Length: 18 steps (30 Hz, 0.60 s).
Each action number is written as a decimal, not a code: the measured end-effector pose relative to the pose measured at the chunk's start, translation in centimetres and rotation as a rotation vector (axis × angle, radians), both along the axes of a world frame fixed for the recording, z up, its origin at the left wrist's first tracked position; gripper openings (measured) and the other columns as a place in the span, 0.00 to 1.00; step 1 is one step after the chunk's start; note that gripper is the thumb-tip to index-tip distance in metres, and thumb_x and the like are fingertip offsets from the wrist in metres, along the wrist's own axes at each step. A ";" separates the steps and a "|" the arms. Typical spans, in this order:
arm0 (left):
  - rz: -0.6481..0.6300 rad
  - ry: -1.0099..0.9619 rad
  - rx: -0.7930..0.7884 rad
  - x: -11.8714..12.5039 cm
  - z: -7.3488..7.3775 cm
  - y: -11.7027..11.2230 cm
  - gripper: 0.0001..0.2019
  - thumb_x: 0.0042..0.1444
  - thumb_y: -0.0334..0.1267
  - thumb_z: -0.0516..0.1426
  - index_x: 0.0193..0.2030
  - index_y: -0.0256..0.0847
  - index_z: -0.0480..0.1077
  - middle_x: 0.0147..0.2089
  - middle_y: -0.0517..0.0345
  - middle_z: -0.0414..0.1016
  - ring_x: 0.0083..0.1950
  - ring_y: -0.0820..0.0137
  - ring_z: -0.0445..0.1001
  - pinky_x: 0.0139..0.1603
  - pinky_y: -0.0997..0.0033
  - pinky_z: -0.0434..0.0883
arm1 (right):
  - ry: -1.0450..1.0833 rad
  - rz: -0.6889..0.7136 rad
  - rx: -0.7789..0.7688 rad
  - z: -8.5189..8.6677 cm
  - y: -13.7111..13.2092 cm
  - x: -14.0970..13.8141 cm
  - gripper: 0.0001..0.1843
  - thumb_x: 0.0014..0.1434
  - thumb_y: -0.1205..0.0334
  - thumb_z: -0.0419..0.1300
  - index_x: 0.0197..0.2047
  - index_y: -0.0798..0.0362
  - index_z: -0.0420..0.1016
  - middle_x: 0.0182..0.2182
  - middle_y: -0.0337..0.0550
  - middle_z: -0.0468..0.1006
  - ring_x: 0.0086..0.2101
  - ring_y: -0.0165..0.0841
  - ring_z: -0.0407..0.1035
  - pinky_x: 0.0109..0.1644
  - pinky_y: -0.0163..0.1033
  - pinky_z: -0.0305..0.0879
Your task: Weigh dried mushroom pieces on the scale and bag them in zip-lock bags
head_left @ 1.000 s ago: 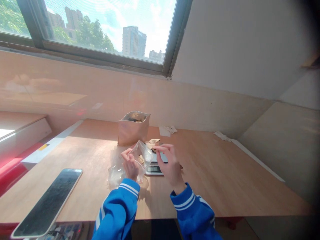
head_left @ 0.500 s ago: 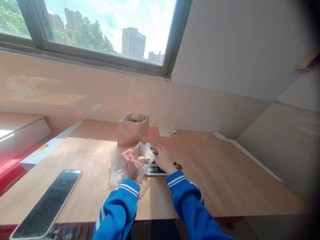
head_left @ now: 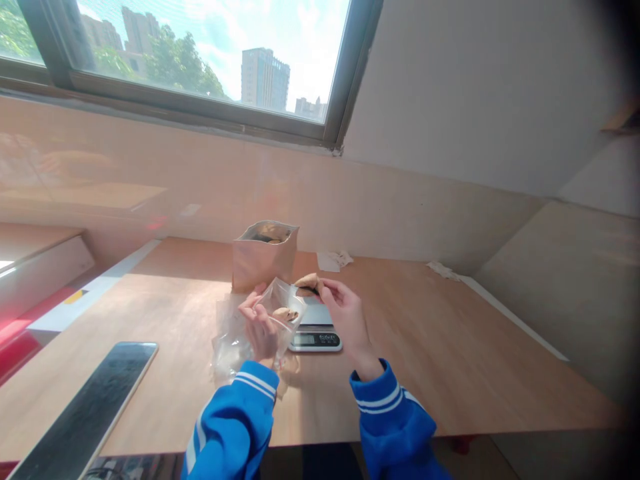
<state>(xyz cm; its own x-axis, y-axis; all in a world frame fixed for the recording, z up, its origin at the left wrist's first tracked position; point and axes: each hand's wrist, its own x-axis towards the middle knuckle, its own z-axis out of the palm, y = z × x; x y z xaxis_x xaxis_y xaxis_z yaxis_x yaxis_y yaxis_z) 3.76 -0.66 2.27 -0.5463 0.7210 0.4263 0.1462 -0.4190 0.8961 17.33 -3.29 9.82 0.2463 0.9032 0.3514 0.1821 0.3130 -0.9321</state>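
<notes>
The left hand (head_left: 261, 330) has a small clear bag (head_left: 279, 295) in its grip, with the bag's mouth spread wide. Inside the bag you can see light brown bits (head_left: 285, 313). The right hand (head_left: 347, 319) has its grip pinched on a curled brown piece (head_left: 307, 281), with the thumb and a finger at its right end. That piece is up in the air, near the mouth of the clear bag and over the back of a small scale (head_left: 316, 342). The scale sits on the wooden counter (head_left: 450, 373), between the two hands. It has a shiny flat top and a little screen in front, but the numbers are too small to read. Behind the clear bag, a tan paper bag (head_left: 264, 263) stands up with its top wide apart, and more brown bits show in it. More clear plastic (head_left: 227, 350) lies beside the left hand. A big phone (head_left: 90, 410) lies at the left, near the front edge, and its screen is dark. White paper (head_left: 333, 261) lies by the wall.
</notes>
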 end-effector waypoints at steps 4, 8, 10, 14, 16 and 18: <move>-0.058 -0.030 0.124 0.7 1.4 -0.5 0.11 0.67 0.46 0.43 0.43 0.42 0.58 0.54 0.43 0.71 0.54 0.64 0.72 0.51 0.58 0.67 | -0.166 0.079 -0.044 2.4 -0.5 -2.5 0.12 0.57 0.55 0.60 0.40 0.54 0.76 0.36 0.45 0.81 0.36 0.35 0.75 0.41 0.38 0.71; -0.080 -0.065 0.232 1.3 2.5 -1.3 0.10 0.67 0.45 0.42 0.43 0.42 0.58 0.53 0.44 0.71 0.54 0.65 0.72 0.53 0.56 0.67 | -0.332 0.014 -0.095 3.0 -0.4 -4.6 0.09 0.58 0.57 0.60 0.40 0.53 0.73 0.33 0.42 0.80 0.31 0.33 0.74 0.36 0.37 0.69; -0.063 -0.078 0.232 1.4 3.0 -1.6 0.11 0.67 0.45 0.42 0.43 0.42 0.59 0.52 0.43 0.71 0.54 0.64 0.72 0.54 0.56 0.67 | -0.467 0.046 -0.078 3.3 -0.7 -4.8 0.08 0.60 0.57 0.58 0.37 0.52 0.74 0.32 0.42 0.80 0.33 0.34 0.73 0.38 0.38 0.67; 0.001 -0.154 0.180 1.4 4.5 -2.2 0.15 0.67 0.49 0.41 0.42 0.40 0.60 0.49 0.45 0.72 0.51 0.65 0.72 0.53 0.57 0.67 | -0.657 -0.014 0.086 3.9 -2.4 -3.6 0.13 0.65 0.58 0.51 0.38 0.49 0.77 0.39 0.44 0.79 0.44 0.37 0.70 0.51 0.44 0.62; 0.049 -0.246 0.105 1.4 5.3 -2.5 0.18 0.66 0.51 0.40 0.43 0.40 0.61 0.49 0.47 0.71 0.50 0.65 0.72 0.52 0.57 0.68 | -0.606 -0.145 0.120 3.5 -3.9 -2.8 0.13 0.65 0.56 0.52 0.44 0.48 0.76 0.46 0.45 0.76 0.48 0.39 0.67 0.54 0.47 0.60; 0.098 -0.331 0.001 1.6 5.8 -2.9 0.19 0.66 0.52 0.40 0.45 0.40 0.62 0.50 0.47 0.70 0.51 0.64 0.72 0.55 0.57 0.67 | -0.498 -0.203 0.085 2.5 -5.3 -2.3 0.15 0.61 0.52 0.56 0.48 0.49 0.73 0.48 0.46 0.74 0.48 0.40 0.67 0.53 0.47 0.62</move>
